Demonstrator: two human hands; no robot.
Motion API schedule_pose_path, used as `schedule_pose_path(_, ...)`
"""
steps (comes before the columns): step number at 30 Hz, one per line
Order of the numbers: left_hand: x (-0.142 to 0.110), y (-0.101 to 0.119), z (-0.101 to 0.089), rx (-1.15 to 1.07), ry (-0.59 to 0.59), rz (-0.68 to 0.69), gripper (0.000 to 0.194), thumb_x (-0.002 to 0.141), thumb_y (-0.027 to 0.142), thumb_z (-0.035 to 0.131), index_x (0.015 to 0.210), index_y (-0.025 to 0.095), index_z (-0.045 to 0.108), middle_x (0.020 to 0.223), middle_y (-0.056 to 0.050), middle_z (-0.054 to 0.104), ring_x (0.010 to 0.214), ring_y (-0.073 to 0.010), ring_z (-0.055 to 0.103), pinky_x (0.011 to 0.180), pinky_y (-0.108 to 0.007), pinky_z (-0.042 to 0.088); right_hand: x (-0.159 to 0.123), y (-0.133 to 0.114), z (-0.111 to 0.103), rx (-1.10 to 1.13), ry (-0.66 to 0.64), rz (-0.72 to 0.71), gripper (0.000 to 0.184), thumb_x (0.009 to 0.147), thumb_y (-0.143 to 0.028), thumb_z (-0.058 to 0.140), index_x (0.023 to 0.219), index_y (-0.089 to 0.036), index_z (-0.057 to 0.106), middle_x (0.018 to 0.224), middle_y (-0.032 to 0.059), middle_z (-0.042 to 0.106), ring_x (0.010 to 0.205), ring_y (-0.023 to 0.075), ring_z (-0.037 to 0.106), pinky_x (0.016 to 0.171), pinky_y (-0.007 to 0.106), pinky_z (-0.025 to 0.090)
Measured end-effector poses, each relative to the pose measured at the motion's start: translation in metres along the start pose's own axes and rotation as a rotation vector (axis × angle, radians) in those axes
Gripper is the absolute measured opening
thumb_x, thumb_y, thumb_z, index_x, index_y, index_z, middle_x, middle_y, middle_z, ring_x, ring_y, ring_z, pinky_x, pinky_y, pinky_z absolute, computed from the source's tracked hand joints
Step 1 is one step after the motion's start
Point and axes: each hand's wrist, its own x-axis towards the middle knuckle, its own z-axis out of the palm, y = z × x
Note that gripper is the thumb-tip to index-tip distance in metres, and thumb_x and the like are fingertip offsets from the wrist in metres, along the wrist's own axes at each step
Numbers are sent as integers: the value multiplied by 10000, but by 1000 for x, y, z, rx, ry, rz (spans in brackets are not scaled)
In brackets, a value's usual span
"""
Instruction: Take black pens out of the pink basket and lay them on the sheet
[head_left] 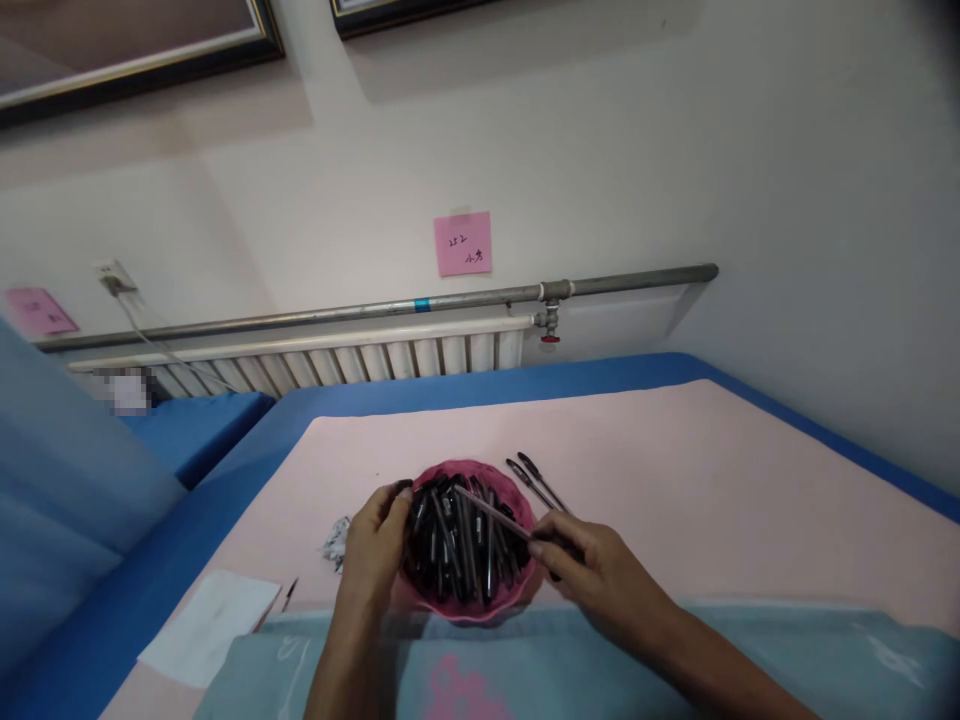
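A pink basket (465, 612) with a wavy rim stands in front of me, heaped with black pens (469, 550). My right hand (592, 565) is closed around a pen (495, 512) with a clear barrel, which points up and left over the heap. At the basket's left rim, my left hand (379, 530) is pinched around a small black piece (403, 486) that looks like a pen cap; the fingers partly hide it. Two capped pens (536, 480) lie side by side on the pink sheet beyond my right hand.
Scraps (336, 545) lie left of my left hand. A white paper (214, 628) and a thin dark pen-like piece (290, 594) are at lower left. Teal cloth (712, 660) runs along the near edge of the pink sheet (675, 460). Behind are a radiator (390, 358) and a pipe (480, 299).
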Motion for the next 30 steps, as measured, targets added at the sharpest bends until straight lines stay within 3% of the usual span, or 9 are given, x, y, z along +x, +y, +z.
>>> schedule_pose_path(4,-12,-3,13,-128,-362,-198,247,666,383,637,778,174,569,451,95,363,349,-24,245,342,-154,139,-2,0,9,218,-66,79,149,782,-317,488,714,-189,525,557,-43,490,484,91,449,473,211,353)
schedule_pose_path(7,-22,-5,24,-212,-549,-282,230,687,361,633,750,179,507,465,100,339,349,-15,225,341,-155,116,-3,3,16,330,-105,139,136,745,-318,535,728,-185,511,529,-61,450,448,69,401,419,189,295)
schedule_pose_path(11,-26,-4,28,-248,-550,-256,231,697,353,626,755,174,491,499,90,380,356,-10,256,342,-152,138,-4,3,18,502,-234,296,241,781,-414,477,718,-182,491,479,-69,409,369,50,297,355,183,183)
schedule_pose_path(15,-24,-3,26,-256,-544,-222,229,707,354,619,777,172,500,486,97,352,349,-9,254,342,-150,147,-4,-1,13,632,-347,419,315,796,-443,444,630,-175,445,469,-51,416,369,47,298,343,172,136)
schedule_pose_path(20,-24,-8,31,-258,-486,-201,256,701,385,621,744,184,468,465,96,379,336,-15,273,336,-151,173,-4,-2,13,685,-322,324,286,762,-423,499,632,-186,409,463,-87,340,358,31,214,356,180,106)
schedule_pose_path(26,-24,-8,32,-227,-437,-189,272,700,394,619,707,183,447,430,93,392,323,-20,287,327,-147,176,-6,-4,17,280,-65,87,96,683,-248,583,708,-181,519,591,-42,478,553,86,441,491,197,326)
schedule_pose_path(30,-23,-6,30,-241,-430,-176,262,697,391,623,736,179,474,430,93,404,329,-21,298,327,-142,190,-6,-3,18,430,-180,208,237,787,-408,462,725,-180,480,537,-45,473,416,70,393,394,201,258)
